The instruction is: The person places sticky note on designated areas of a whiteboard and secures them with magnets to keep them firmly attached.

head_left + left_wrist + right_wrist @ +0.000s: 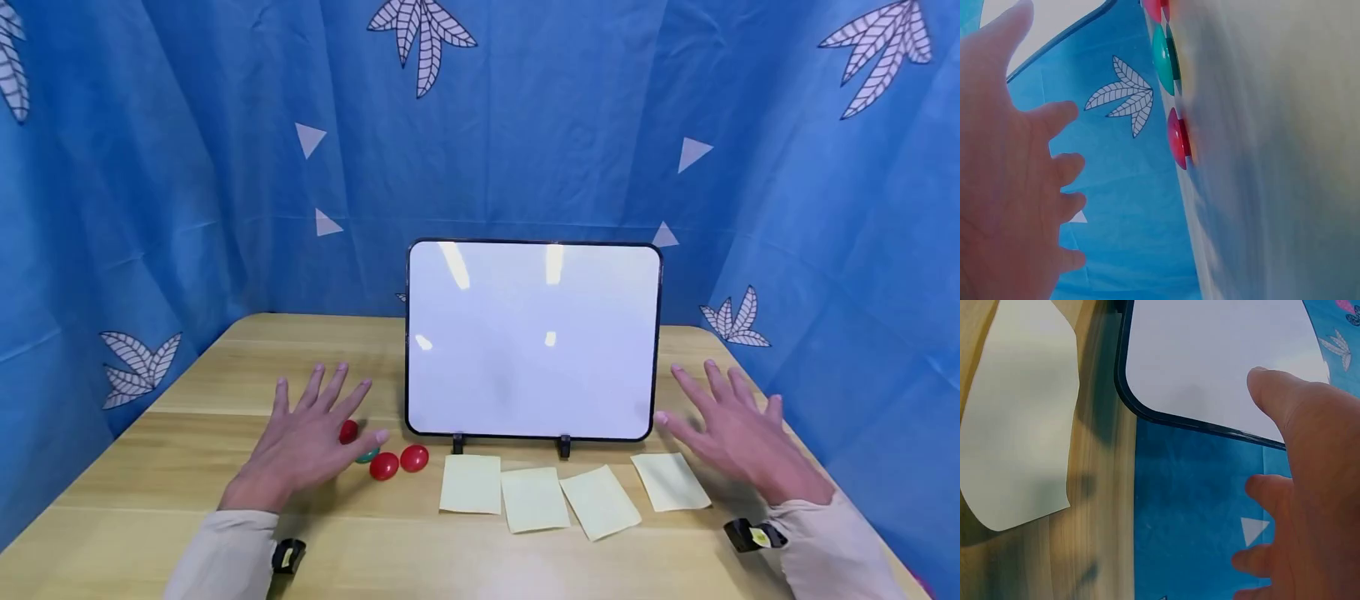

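Note:
My left hand (307, 437) is held over the table with its fingers spread and nothing in it. Beside its thumb lie several round magnets: a red magnet (384, 466), another red magnet (415, 457), a green magnet (367, 456) and a red magnet (348, 431) partly behind the hand. My right hand (738, 429), fingers spread and holding nothing, hovers by the right edge of a whiteboard (532, 342). Close to it lies a pale yellow sticky note (670, 482). Further sticky notes, such as the leftmost note (470, 484), lie in a row before the board.
The whiteboard has a black frame and stands upright on two small black feet (564, 447). A light wooden table (360, 550) carries everything. Blue curtains (525, 167) with leaf prints hang behind it and along both sides.

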`<state>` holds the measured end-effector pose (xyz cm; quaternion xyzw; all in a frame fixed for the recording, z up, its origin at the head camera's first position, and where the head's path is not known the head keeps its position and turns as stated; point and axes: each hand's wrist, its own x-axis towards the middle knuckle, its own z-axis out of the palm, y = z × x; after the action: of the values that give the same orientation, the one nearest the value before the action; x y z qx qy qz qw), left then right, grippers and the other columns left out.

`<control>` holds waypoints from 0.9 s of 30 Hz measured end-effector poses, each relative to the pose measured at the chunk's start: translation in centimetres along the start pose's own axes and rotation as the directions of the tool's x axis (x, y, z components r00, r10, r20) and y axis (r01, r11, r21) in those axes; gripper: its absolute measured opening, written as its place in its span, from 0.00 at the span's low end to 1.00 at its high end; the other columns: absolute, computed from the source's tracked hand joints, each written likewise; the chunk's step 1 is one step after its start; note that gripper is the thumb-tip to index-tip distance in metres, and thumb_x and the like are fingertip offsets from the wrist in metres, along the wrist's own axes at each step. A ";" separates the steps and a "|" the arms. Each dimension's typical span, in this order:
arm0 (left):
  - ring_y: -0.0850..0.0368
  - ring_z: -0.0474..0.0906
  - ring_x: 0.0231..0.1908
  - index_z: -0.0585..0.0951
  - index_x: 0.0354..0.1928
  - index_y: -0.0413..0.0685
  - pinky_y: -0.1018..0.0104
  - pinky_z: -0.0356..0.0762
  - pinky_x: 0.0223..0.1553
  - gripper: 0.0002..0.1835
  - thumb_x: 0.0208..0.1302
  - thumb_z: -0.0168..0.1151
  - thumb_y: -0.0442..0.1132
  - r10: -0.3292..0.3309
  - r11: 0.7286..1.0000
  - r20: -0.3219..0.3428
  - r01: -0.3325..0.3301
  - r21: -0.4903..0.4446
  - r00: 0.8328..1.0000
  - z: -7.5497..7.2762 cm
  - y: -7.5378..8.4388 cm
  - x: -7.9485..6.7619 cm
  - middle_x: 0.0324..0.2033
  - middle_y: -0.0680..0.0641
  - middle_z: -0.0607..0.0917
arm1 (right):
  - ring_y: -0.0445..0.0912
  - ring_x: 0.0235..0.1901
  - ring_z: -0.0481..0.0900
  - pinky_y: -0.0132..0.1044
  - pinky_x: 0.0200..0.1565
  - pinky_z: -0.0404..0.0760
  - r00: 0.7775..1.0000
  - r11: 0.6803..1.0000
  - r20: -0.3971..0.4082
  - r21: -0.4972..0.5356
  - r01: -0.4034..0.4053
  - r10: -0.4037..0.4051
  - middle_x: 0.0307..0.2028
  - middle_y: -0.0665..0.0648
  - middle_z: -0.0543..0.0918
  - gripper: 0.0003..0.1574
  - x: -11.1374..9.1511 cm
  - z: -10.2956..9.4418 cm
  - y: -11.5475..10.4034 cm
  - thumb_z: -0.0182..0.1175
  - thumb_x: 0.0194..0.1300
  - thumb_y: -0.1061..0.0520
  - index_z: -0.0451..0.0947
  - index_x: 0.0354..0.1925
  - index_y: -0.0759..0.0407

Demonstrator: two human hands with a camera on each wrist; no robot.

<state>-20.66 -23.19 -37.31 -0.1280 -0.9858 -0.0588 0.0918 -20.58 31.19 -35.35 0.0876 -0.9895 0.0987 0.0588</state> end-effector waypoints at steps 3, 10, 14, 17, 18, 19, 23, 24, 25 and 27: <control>0.31 0.39 0.75 0.61 0.77 0.55 0.27 0.21 0.65 0.51 0.61 0.40 0.81 -0.005 1.000 0.009 0.005 -0.001 1.000 -0.1 0.0 -0.3 0.78 0.38 0.49 | 0.78 0.71 0.33 0.85 0.52 0.28 1.000 1.000 0.008 0.001 0.007 -0.007 0.75 0.76 0.40 0.54 0.0 0.1 -0.3 0.43 0.69 0.22 0.42 0.81 0.44; 0.29 0.42 0.74 0.63 0.76 0.53 0.25 0.24 0.64 0.53 0.59 0.41 0.82 -0.015 1.000 0.075 0.017 -0.022 0.997 -0.5 0.4 -0.6 0.76 0.35 0.53 | 0.78 0.71 0.36 0.84 0.53 0.30 1.000 1.000 0.022 -0.004 0.008 -0.008 0.75 0.76 0.41 0.54 -0.4 0.0 -1.0 0.44 0.69 0.22 0.40 0.81 0.43; 0.28 0.45 0.73 0.66 0.75 0.51 0.25 0.28 0.65 0.53 0.58 0.44 0.82 -0.023 0.998 0.119 0.029 -0.047 0.993 -0.6 1.0 -0.6 0.75 0.34 0.58 | 0.79 0.71 0.37 0.84 0.54 0.33 0.999 1.000 0.028 0.005 0.022 -0.022 0.75 0.77 0.43 0.53 -1.1 0.0 -1.2 0.45 0.70 0.24 0.40 0.81 0.44; 0.28 0.48 0.73 0.68 0.74 0.51 0.25 0.30 0.65 0.53 0.58 0.45 0.82 -0.024 0.998 0.132 0.030 -0.047 0.991 -0.6 1.2 -0.6 0.74 0.34 0.60 | 0.79 0.70 0.40 0.84 0.54 0.37 0.999 0.999 0.026 0.008 0.037 -0.037 0.74 0.78 0.46 0.53 -1.3 0.1 -1.4 0.46 0.71 0.25 0.43 0.81 0.45; 0.29 0.49 0.73 0.69 0.73 0.51 0.25 0.31 0.65 0.53 0.58 0.45 0.82 -0.025 0.999 0.136 0.031 -0.044 0.990 -0.5 1.3 -0.7 0.73 0.35 0.61 | 0.79 0.70 0.42 0.84 0.54 0.38 0.999 0.999 0.027 0.010 0.039 -0.039 0.74 0.78 0.47 0.53 -1.3 0.2 -1.5 0.46 0.70 0.24 0.43 0.81 0.46; 0.29 0.50 0.73 0.70 0.73 0.51 0.25 0.32 0.65 0.52 0.57 0.45 0.82 -0.024 0.999 0.140 0.030 -0.040 0.990 -0.6 1.4 -0.7 0.73 0.35 0.63 | 0.78 0.70 0.43 0.83 0.54 0.40 0.999 0.999 0.027 0.012 0.040 -0.041 0.74 0.77 0.48 0.54 -1.4 0.2 -1.5 0.46 0.70 0.24 0.43 0.81 0.46; 0.31 0.56 0.71 0.75 0.69 0.51 0.25 0.38 0.66 0.49 0.58 0.48 0.80 0.005 0.999 0.147 0.001 -0.040 0.989 -0.5 2.0 -0.6 0.70 0.36 0.69 | 0.78 0.69 0.49 0.83 0.55 0.44 0.999 0.999 0.023 0.021 0.047 -0.048 0.73 0.76 0.53 0.54 -1.6 0.3 -1.5 0.46 0.69 0.23 0.44 0.81 0.45; 0.32 0.58 0.70 0.76 0.68 0.52 0.25 0.39 0.66 0.48 0.58 0.49 0.80 0.015 0.999 0.145 -0.010 -0.041 0.989 -0.5 2.2 -0.6 0.69 0.37 0.70 | 0.78 0.68 0.50 0.82 0.55 0.45 0.998 0.998 0.019 0.022 0.051 -0.052 0.72 0.76 0.55 0.54 -1.6 0.3 -1.6 0.46 0.69 0.23 0.44 0.80 0.46; 0.33 0.60 0.70 0.77 0.67 0.52 0.26 0.40 0.66 0.46 0.58 0.51 0.79 0.025 0.999 0.140 -0.019 -0.043 0.990 -0.5 2.3 -0.5 0.67 0.37 0.72 | 0.77 0.68 0.52 0.81 0.56 0.47 0.998 0.998 0.014 0.020 0.058 -0.058 0.72 0.75 0.56 0.54 -1.7 0.4 -1.6 0.46 0.69 0.23 0.45 0.80 0.46; 0.35 0.63 0.68 0.78 0.65 0.53 0.28 0.42 0.67 0.43 0.59 0.53 0.77 0.047 0.998 0.131 -0.042 -0.044 0.990 -0.5 2.6 -0.4 0.65 0.39 0.75 | 0.77 0.67 0.55 0.79 0.56 0.51 0.997 0.997 0.008 0.020 0.070 -0.070 0.71 0.75 0.59 0.53 -1.7 0.4 -1.5 0.46 0.70 0.24 0.47 0.80 0.48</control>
<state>-19.47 -20.83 -36.71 -0.1553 -0.9852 -0.0685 0.0252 -18.66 29.92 -35.67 0.1234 -0.9850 0.1059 0.0573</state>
